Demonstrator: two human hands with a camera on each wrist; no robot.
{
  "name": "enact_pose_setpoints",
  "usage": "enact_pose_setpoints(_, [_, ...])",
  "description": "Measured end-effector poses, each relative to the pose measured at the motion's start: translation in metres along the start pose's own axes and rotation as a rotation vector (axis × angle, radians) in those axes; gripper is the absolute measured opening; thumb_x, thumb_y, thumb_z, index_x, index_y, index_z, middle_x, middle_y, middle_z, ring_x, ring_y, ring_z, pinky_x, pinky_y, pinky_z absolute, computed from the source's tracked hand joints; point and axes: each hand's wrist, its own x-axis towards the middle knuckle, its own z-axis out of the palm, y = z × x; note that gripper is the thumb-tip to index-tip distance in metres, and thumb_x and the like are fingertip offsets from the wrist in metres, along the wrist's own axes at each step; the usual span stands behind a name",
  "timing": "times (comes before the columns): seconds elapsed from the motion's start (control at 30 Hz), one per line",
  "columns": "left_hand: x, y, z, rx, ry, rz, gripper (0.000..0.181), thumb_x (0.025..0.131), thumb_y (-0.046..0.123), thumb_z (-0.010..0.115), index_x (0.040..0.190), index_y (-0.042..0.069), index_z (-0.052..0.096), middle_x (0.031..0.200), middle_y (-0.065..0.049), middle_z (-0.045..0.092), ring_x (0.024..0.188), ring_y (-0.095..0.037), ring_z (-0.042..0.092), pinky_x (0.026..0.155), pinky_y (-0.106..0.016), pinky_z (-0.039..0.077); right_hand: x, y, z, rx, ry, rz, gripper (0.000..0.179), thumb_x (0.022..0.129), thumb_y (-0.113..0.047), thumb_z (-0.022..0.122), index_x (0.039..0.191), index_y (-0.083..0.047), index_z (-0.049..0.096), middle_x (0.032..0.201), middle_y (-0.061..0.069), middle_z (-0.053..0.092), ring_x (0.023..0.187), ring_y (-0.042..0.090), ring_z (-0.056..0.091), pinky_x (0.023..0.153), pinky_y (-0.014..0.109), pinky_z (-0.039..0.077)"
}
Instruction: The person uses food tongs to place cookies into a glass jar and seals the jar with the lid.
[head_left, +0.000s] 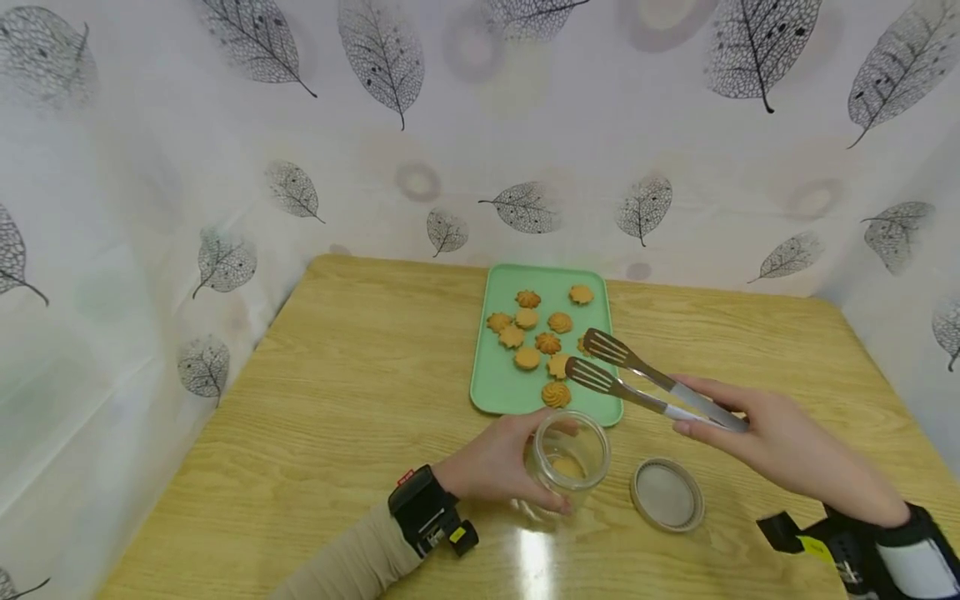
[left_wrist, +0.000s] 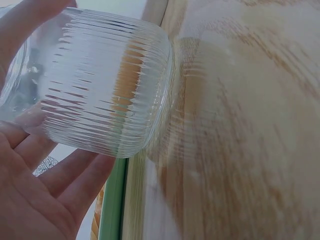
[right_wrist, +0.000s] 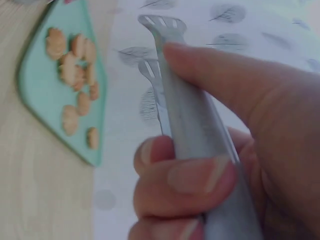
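Note:
My left hand (head_left: 502,460) grips a clear ribbed glass jar (head_left: 581,429) from its left side, fingers and thumb round it. A cookie (head_left: 567,467) lies inside the jar, showing as a brown band through the glass (left_wrist: 100,85) in the left wrist view. My right hand (head_left: 780,433) holds metal tongs (head_left: 697,402) with slotted brown tips, the two arms apart and nothing between them. The tong tips reach over the right edge of a green tray (head_left: 491,392). Several cookies (head_left: 527,358) of differing shapes lie spread on that tray, one partly hidden behind a tong tip.
A round jar lid (head_left: 667,495) lies on the wooden table (head_left: 360,358), right of the jar. Behind the table's far edge hangs a pale curtain with a leaf print (head_left: 570,125), which also runs along both sides.

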Motion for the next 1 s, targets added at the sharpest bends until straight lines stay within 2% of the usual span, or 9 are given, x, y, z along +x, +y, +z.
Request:
enact_pose_setpoints(0.13, [-0.001, 0.000, 0.001, -0.004, -0.001, 0.003, 0.090, 0.068, 0.044, 0.092, 0.145, 0.017, 0.055, 0.140, 0.001, 0.065, 0.127, -0.010, 0.058, 0.106, -0.028, 0.049, 0.021, 0.005, 0.019, -0.007, 0.034, -0.019, 0.071, 0.096, -0.048, 0.064, 0.151, -0.004, 0.053, 0.133, 0.029, 0.065, 0.095, 0.026, 0.065, 0.069, 0.040, 0.053])
enact_pose_setpoints(0.27, [-0.001, 0.001, 0.001, -0.013, -0.007, 0.009, 0.090, 0.068, 0.044, 0.092, 0.145, 0.017, 0.055, 0.140, -0.001, 0.065, 0.127, -0.009, 0.058, 0.107, -0.028, 0.048, 0.037, 0.008, 0.037, 0.010, 0.027, -0.011, 0.073, 0.098, -0.051, 0.060, 0.149, 0.000, 0.053, 0.126, 0.029, 0.068, 0.083, 0.021, 0.062, 0.064, 0.037, 0.049])
enact_pose_setpoints(0.4, [-0.001, 0.001, 0.001, -0.012, -0.009, 0.014, 0.091, 0.069, 0.045, 0.091, 0.146, 0.016, 0.054, 0.140, -0.002, 0.065, 0.127, -0.008, 0.058, 0.107, -0.028, 0.047, 0.044, 0.007, 0.047, 0.014, 0.012, 0.014, 0.075, 0.099, -0.055, 0.055, 0.150, 0.000, 0.052, 0.098, 0.017, 0.072, 0.067, 0.015, 0.051, 0.058, 0.033, 0.040])
enact_pose_setpoints(0.47, [0.000, 0.001, 0.001, -0.005, -0.006, 0.017, 0.090, 0.069, 0.045, 0.092, 0.146, 0.017, 0.054, 0.140, -0.001, 0.065, 0.127, -0.008, 0.058, 0.107, -0.028, 0.047, 0.047, 0.006, 0.049, 0.007, 0.015, 0.019, 0.075, 0.099, -0.056, 0.054, 0.150, 0.000, 0.052, 0.080, 0.008, 0.064, 0.060, 0.014, 0.046, 0.054, 0.031, 0.037])
enact_pose_setpoints(0.57, [0.000, 0.000, 0.001, 0.000, -0.002, 0.021, 0.090, 0.068, 0.045, 0.092, 0.145, 0.017, 0.054, 0.140, -0.001, 0.065, 0.127, -0.008, 0.058, 0.107, -0.028, 0.048, 0.049, 0.004, 0.052, -0.009, 0.029, 0.016, 0.075, 0.099, -0.056, 0.055, 0.149, 0.000, 0.053, 0.077, 0.007, 0.062, 0.059, 0.015, 0.045, 0.052, 0.031, 0.036])
enact_pose_setpoints(0.67, [0.000, 0.000, 0.001, 0.004, 0.000, 0.021, 0.089, 0.069, 0.045, 0.091, 0.145, 0.017, 0.055, 0.140, 0.000, 0.065, 0.127, -0.009, 0.058, 0.106, -0.027, 0.048, 0.051, 0.003, 0.054, -0.020, 0.046, 0.001, 0.074, 0.099, -0.054, 0.056, 0.147, 0.002, 0.055, 0.102, 0.019, 0.073, 0.071, 0.019, 0.055, 0.059, 0.034, 0.044])
enact_pose_setpoints(0.8, [0.000, -0.001, 0.001, 0.011, 0.002, 0.017, 0.090, 0.069, 0.046, 0.091, 0.145, 0.017, 0.055, 0.140, 0.001, 0.065, 0.127, -0.009, 0.058, 0.107, -0.028, 0.048, 0.053, 0.005, 0.058, -0.022, 0.044, -0.009, 0.075, 0.100, -0.054, 0.054, 0.146, 0.004, 0.055, 0.123, 0.029, 0.070, 0.076, 0.019, 0.060, 0.065, 0.038, 0.048])
enact_pose_setpoints(0.97, [0.000, -0.001, 0.000, 0.013, 0.005, 0.012, 0.091, 0.068, 0.047, 0.091, 0.145, 0.017, 0.055, 0.140, 0.001, 0.065, 0.127, -0.009, 0.058, 0.107, -0.028, 0.048, 0.053, 0.007, 0.060, -0.014, 0.028, -0.001, 0.078, 0.100, -0.057, 0.051, 0.147, 0.005, 0.054, 0.119, 0.026, 0.072, 0.062, 0.014, 0.049, 0.059, 0.033, 0.040])
enact_pose_setpoints(1.0, [-0.001, -0.001, 0.000, 0.013, 0.005, 0.011, 0.091, 0.068, 0.047, 0.091, 0.145, 0.017, 0.055, 0.140, 0.001, 0.065, 0.127, -0.009, 0.058, 0.107, -0.028, 0.048, 0.053, 0.008, 0.060, -0.015, 0.031, -0.001, 0.078, 0.100, -0.058, 0.051, 0.146, 0.005, 0.054, 0.119, 0.026, 0.072, 0.065, 0.017, 0.055, 0.059, 0.035, 0.044])
